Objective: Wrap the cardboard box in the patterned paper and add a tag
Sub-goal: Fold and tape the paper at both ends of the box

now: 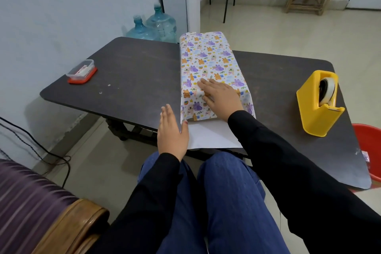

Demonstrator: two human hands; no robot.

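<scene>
The box lies lengthwise on the dark table point(134, 72), fully covered by patterned paper point(208, 60) with purple and orange animals; no cardboard shows. A white flap of the paper's underside point(210, 135) sticks out from the box's near end toward me. My right hand point(219, 96) lies flat on the near top of the wrapped box, fingers straight. At the near left corner of the paper is my left hand point(172, 132), held upright with straight fingers against the paper's left edge. No tag is visible.
A yellow tape dispenser point(318, 104) stands at the table's right. A small clear container with a red lid point(81, 72) sits at the left. A red bucket point(369, 146) is beyond the right edge. Water bottles point(152, 24) stand behind the table.
</scene>
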